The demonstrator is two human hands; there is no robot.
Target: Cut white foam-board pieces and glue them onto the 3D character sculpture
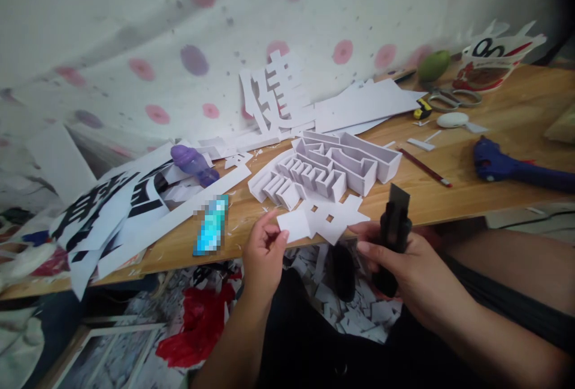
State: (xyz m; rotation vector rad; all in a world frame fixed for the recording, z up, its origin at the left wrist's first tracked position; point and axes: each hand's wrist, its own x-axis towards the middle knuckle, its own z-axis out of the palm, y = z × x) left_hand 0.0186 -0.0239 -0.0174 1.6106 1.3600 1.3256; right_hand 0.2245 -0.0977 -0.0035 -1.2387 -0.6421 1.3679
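While the left hand (pixel 264 252) pinches card (pixel 294 225) and the right hand (pixel 415 263) clasps a cutter (pixel 392 227), walled lettering (pixel 366 179) stands beyond.

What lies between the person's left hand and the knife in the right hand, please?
In the head view, a white piece held by the left hand, then a flat white cutout with small square holes.

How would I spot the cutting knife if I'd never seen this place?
Find the wooden table, then the right hand by its near edge. The black cutting knife is in that hand, blade pointing up. Unlike the flat white piece nearby, it is dark and held off the table.
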